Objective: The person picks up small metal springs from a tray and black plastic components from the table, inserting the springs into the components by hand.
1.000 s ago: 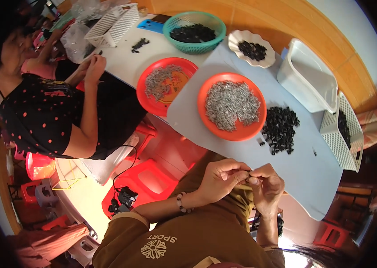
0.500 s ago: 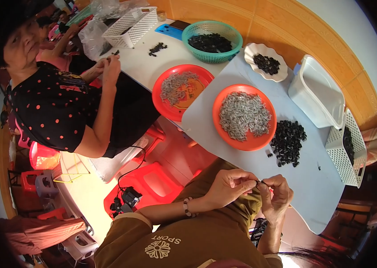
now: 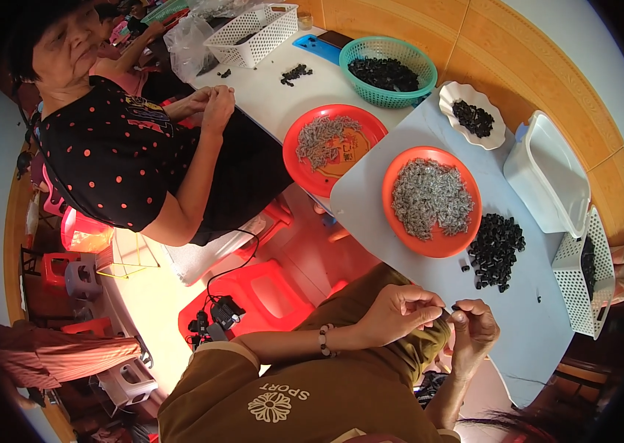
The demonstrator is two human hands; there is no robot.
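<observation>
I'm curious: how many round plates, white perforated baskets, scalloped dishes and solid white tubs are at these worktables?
Round plates: 2
White perforated baskets: 2
Scalloped dish: 1
Solid white tub: 1
Total: 6

Nearside of the round orange plastic plate [image 3: 436, 250], we can pass; heaped small black cylinders [image 3: 495, 251] obstruct its right.
</observation>
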